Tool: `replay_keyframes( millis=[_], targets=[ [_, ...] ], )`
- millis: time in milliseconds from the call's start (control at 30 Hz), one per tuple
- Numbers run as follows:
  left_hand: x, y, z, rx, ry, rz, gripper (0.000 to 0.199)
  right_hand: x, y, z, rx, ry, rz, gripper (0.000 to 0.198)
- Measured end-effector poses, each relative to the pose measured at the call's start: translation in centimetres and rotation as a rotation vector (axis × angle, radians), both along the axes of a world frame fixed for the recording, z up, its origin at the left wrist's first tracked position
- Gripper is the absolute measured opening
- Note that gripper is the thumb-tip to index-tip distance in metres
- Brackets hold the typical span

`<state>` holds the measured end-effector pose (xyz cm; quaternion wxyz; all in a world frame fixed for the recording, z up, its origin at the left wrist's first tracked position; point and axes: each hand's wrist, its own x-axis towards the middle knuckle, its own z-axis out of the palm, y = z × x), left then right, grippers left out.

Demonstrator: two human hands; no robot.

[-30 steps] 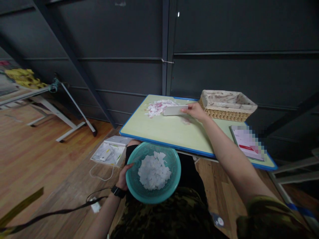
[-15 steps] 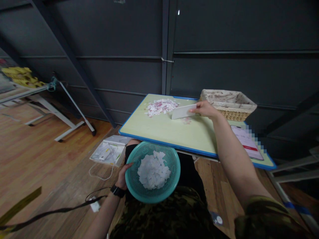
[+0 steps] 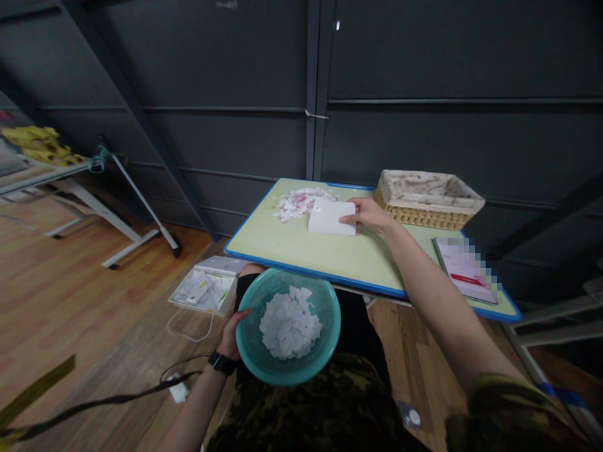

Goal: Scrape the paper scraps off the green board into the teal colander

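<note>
My left hand (image 3: 232, 335) grips the rim of a teal mesh bowl (image 3: 325, 323) held below the table edge; the bowl holds a heap of white chopped pieces (image 3: 289, 326). My right hand (image 3: 370, 214) reaches over the green table (image 3: 330, 251) and holds a flat white scraper (image 3: 331, 217) by its right edge. The scraper lies nearly flat, just right of a pile of white and pink chopped bits (image 3: 299, 201) at the table's far left.
A wicker basket (image 3: 428, 198) stands at the table's far right. A booklet (image 3: 464, 267) lies near the right edge. On the wooden floor to the left sits an open white box (image 3: 207, 289) with cables, and a metal stand (image 3: 127, 213) further left.
My right hand lifted the scraper off the pile, drew it a little right, then turned it and laid it flatter close to the pile. The bowl and left hand stayed still.
</note>
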<state>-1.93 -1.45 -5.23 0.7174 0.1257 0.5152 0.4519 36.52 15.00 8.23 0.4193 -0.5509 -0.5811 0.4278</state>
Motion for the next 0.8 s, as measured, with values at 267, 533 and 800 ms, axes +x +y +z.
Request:
replay_keyframes(
  millis=[267, 533, 800],
  targets=[
    [-0.1, 0.1, -0.3, 0.020, -0.004, 0.011, 0.008, 2.6, 0.8, -0.4, 0.179, 0.006, -0.236, 0.042],
    [-0.1, 0.1, -0.5, 0.009, -0.028, 0.000, 0.009, 2.2, 1.3, -0.3, 0.317, -0.023, -0.363, 0.039],
    [0.1, 0.0, 0.3, -0.015, -0.004, -0.014, 0.012, -2.4, -1.0, -0.2, 0.522, -0.726, -0.332, 0.037]
  ],
)
